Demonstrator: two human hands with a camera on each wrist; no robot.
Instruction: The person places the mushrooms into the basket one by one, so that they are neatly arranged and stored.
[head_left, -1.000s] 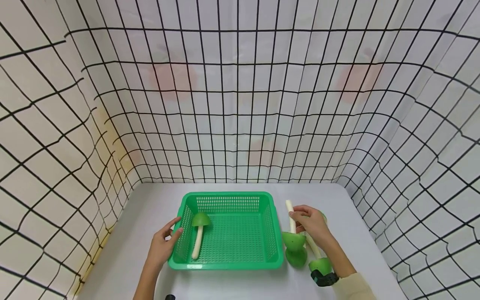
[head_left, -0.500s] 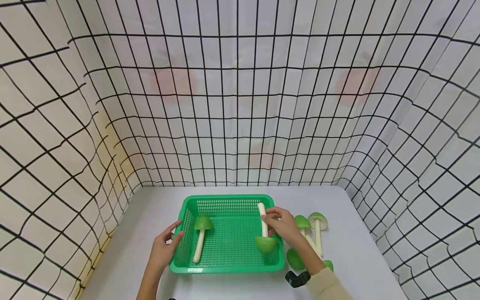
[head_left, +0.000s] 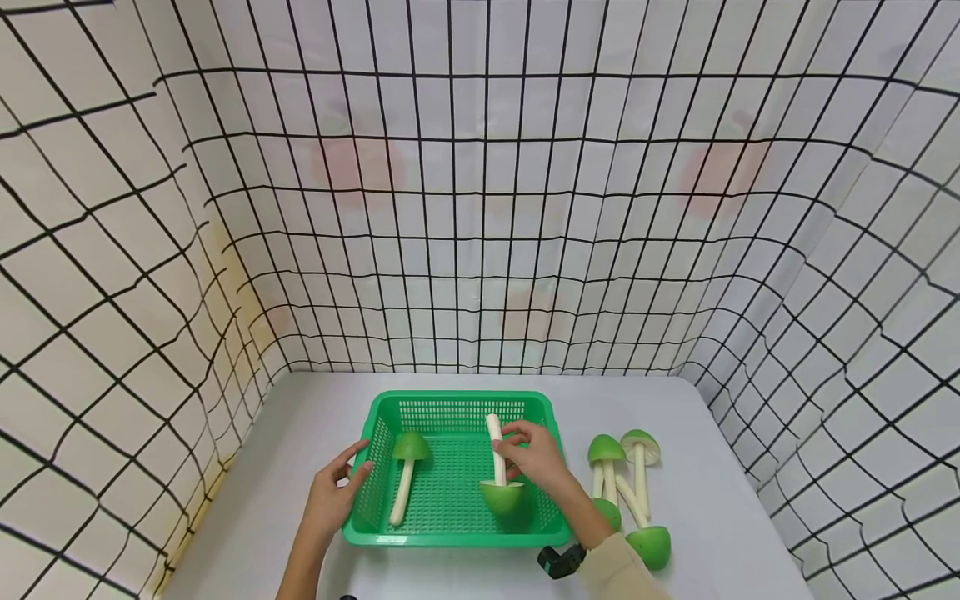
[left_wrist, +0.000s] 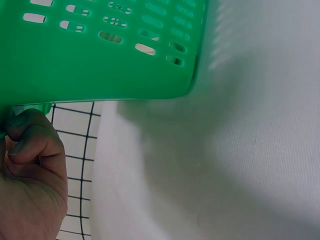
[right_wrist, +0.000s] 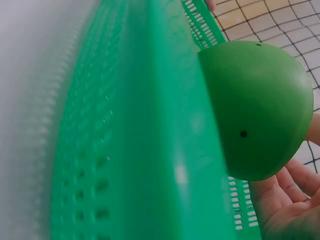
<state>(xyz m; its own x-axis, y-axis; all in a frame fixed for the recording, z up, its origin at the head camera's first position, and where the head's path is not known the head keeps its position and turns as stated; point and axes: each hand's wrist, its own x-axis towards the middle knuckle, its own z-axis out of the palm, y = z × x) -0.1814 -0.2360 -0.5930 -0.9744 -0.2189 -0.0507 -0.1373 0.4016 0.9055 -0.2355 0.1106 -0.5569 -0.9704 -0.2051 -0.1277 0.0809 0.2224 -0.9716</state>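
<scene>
In the head view a green plastic basket (head_left: 457, 540) stands on the white table. At its left rim is my left hand (head_left: 330, 496), gripping the edge; the left wrist view has these fingers (left_wrist: 37, 137) curled beside the basket wall. My right hand (head_left: 536, 458) pinches the pale stem of a toy mushroom (head_left: 501, 497) over the basket's right half. That mushroom hangs cap down, and its green cap (right_wrist: 257, 110) fills much of the right wrist view. Another green-capped mushroom (head_left: 405, 479) lies in the basket's left part, stem pointing to the front.
Several more green-capped mushrooms (head_left: 641, 479) lie in a loose cluster on the table (head_left: 720, 533), right of the basket. Black grid netting (head_left: 480, 242) over pale cloth encloses the table at the back and both sides.
My right hand has carried the cap-down mushroom leftward from the cluster, across the basket's right rim and in over its floor. My left hand has stayed at the left rim.
</scene>
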